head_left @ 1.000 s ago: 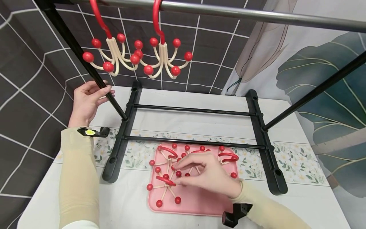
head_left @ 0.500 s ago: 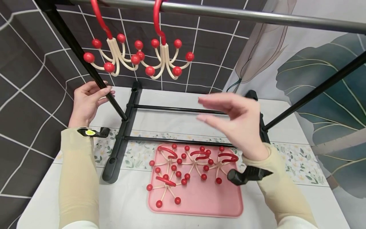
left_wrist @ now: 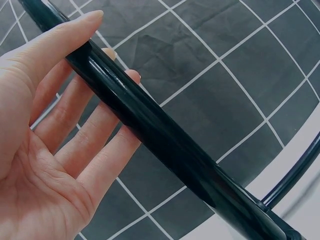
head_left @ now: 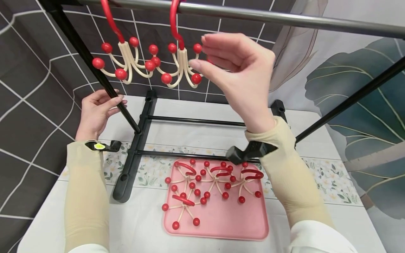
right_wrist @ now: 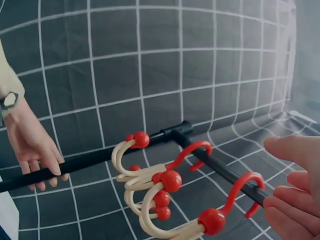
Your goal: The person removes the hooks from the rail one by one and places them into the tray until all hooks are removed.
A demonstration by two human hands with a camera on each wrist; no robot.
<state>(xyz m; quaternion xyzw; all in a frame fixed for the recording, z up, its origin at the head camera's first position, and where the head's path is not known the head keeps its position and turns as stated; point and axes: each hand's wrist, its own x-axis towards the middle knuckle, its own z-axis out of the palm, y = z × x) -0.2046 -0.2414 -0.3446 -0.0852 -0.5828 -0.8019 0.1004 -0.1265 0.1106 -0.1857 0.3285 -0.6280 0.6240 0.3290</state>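
Two cream hangers with red ball tips, one [head_left: 126, 59] and the other [head_left: 181, 61], hang by red hooks from the steel rail [head_left: 284, 17]. My right hand [head_left: 200, 52] is raised beside the second hanger, fingers loosely curled and holding nothing; its fingertips [right_wrist: 275, 145] sit close to the red hooks [right_wrist: 195, 150]. My left hand [head_left: 105, 103] grips the rack's slanted black leg [head_left: 95, 66], with the leg [left_wrist: 165, 140] lying between thumb and fingers. Several more hangers [head_left: 218, 182] lie flat on the pink tray [head_left: 227, 225].
The black rack base with its two crossbars [head_left: 209, 156] stands on the white table, just behind the tray. A tiled dark backdrop is at the left and a leaf-print curtain [head_left: 354, 88] at the right. Another slanted black leg [head_left: 348, 102] crosses the right side.
My right hand left the hangers on the tray empty and rose to the second hanging hanger near the rail. The left hand kept its hold on the leg.
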